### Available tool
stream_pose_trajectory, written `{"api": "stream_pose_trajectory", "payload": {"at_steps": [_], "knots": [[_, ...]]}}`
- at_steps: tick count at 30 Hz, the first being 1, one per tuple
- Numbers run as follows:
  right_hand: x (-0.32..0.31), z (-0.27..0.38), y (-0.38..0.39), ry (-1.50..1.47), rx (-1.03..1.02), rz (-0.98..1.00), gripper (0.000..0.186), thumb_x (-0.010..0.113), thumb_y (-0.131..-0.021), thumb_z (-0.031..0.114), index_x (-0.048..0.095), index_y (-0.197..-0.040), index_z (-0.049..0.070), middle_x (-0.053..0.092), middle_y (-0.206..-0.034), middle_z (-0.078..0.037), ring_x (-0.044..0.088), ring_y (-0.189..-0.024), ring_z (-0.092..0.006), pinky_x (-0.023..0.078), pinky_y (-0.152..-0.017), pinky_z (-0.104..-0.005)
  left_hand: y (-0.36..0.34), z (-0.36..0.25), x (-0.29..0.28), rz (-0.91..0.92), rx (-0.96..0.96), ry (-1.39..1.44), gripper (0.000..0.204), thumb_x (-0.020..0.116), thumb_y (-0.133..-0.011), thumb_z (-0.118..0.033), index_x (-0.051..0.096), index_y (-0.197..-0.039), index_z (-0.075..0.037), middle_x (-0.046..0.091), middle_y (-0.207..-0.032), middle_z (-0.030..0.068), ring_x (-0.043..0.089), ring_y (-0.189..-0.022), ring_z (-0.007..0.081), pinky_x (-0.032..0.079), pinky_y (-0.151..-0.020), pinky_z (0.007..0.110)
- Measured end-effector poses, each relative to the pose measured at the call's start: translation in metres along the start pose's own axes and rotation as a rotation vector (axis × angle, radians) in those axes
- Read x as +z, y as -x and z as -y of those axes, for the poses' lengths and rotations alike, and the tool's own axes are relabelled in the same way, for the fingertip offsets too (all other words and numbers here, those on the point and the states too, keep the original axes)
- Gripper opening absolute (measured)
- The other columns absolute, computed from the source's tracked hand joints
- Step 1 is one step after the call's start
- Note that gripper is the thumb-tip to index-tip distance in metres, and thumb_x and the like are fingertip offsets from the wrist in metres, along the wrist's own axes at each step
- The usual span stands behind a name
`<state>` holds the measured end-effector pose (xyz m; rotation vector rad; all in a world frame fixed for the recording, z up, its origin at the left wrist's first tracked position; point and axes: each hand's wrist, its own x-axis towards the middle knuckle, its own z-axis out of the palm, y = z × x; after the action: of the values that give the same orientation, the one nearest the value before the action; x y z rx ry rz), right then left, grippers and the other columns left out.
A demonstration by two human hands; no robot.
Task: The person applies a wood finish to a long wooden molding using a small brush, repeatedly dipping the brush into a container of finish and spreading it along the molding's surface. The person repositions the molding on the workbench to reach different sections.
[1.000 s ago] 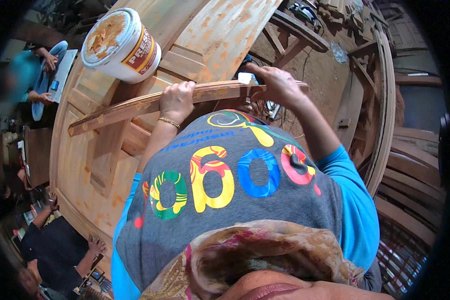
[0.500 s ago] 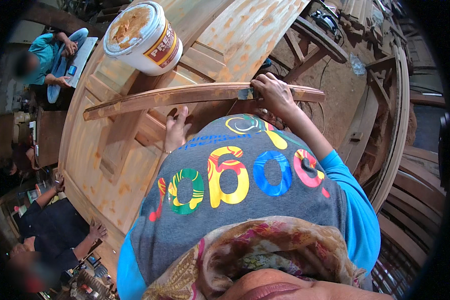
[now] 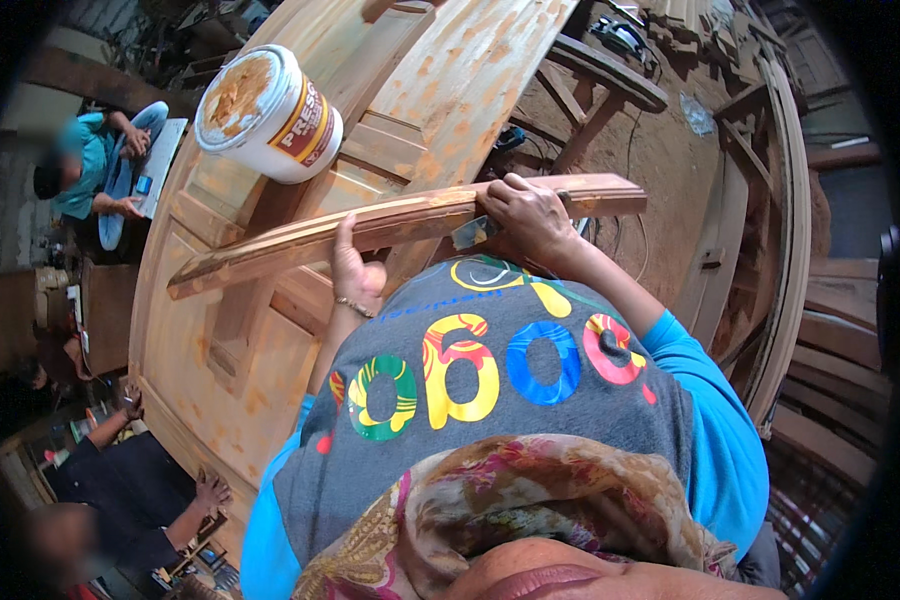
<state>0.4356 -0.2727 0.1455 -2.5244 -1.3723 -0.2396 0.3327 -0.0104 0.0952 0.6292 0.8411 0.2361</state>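
Observation:
A long wooden strip (image 3: 410, 212) with a grooved face slants across in front of my body, above the panelled wooden door. My left hand (image 3: 358, 268), with a thin bracelet at its wrist, is against its near side, a digit laid up over the face; its other fingers are partly hidden. My right hand (image 3: 532, 215) is closed at the strip's right part around a putty knife (image 3: 473, 233), whose smeared blade shows below the strip. Past the strip stands a white bucket (image 3: 315, 140) of orange-brown filler.
The wooden door (image 3: 255, 385), patched with filler, lies beneath. At left, one person (image 3: 85, 170) sits and another (image 3: 120, 490) rests hands on the door's edge. A wooden trestle (image 3: 610, 75) stands at the upper right, with stacked timber (image 3: 785, 250) along the right side.
The strip has tilted, its left end lower and nearer me. My left hand has risen onto it. The putty knife's blade has turned and dropped below the strip's edge.

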Motion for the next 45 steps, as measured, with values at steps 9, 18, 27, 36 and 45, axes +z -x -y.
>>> {"api": "stream_pose_trajectory", "payload": {"at_steps": [9, 18, 27, 36, 45], "knots": [[-0.023, 0.027, -0.064, 0.018, 0.021, -0.243, 0.017, 0.061, -0.076, 0.018, 0.056, -0.089, 0.009, 0.055, -0.088, -0.006, 0.061, -0.086, -0.0202, 0.054, -0.07, -0.0325, 0.033, -0.097, 0.069, 0.051, 0.452, -0.018, 0.058, 0.075, -0.081, -0.02, 0.049, -0.129, -0.002, 0.059, -0.121, 0.01, 0.057, -0.114, 0.0235, 0.046, -0.102, 0.041], [-0.044, 0.059, -0.133, -0.063, 0.068, -0.592, 0.015, 0.061, -0.074, 0.018, 0.053, -0.083, 0.008, 0.053, -0.079, -0.006, 0.061, -0.076, -0.0204, 0.053, -0.062, -0.0314, 0.067, -0.201, 0.191, 0.203, 0.9, -0.187, 0.048, 0.074, -0.074, -0.014, 0.057, -0.116, 0.003, 0.062, -0.111, 0.0121, 0.061, -0.103, 0.024, 0.048, -0.098, 0.037], [-0.062, 0.033, -0.109, -0.222, 0.304, -0.535, 0.061, 0.083, -0.06, 0.017, 0.061, -0.117, 0.014, 0.063, -0.094, -0.009, 0.065, -0.086, -0.0284, 0.055, -0.07, -0.039, 0.063, -0.302, 0.248, 0.527, 0.905, -0.755, 0.042, 0.076, -0.076, -0.02, 0.064, -0.111, 0.0, 0.066, -0.11, 0.0112, 0.062, -0.108, 0.0217, 0.049, -0.097, 0.034], [-0.051, -0.052, 0.048, 0.081, 0.903, -0.548, 0.04, 0.08, -0.074, 0.03, 0.067, -0.106, 0.01, 0.068, -0.101, -0.011, 0.067, -0.092, -0.0313, 0.053, -0.08, -0.0411, 0.01, -0.242, 0.204, 0.721, 0.157, -1.336, 0.035, 0.075, -0.075, -0.024, 0.068, -0.102, -0.003, 0.068, -0.094, 0.0048, 0.064, -0.095, 0.0126, 0.052, -0.086, 0.029], [-0.019, 0.032, 0.163, 0.115, 1.377, -0.207, 0.037, 0.079, -0.076, 0.033, 0.067, -0.103, 0.009, 0.068, -0.101, -0.011, 0.066, -0.093, -0.0335, 0.052, -0.078, -0.0434, -0.101, -0.138, 0.072, 0.856, -0.421, -1.376, 0.064, 0.072, -0.069, 0.0, 0.047, -0.128, 0.001, 0.062, -0.111, 0.0101, 0.061, -0.099, 0.0199, 0.051, -0.086, 0.033]]}}
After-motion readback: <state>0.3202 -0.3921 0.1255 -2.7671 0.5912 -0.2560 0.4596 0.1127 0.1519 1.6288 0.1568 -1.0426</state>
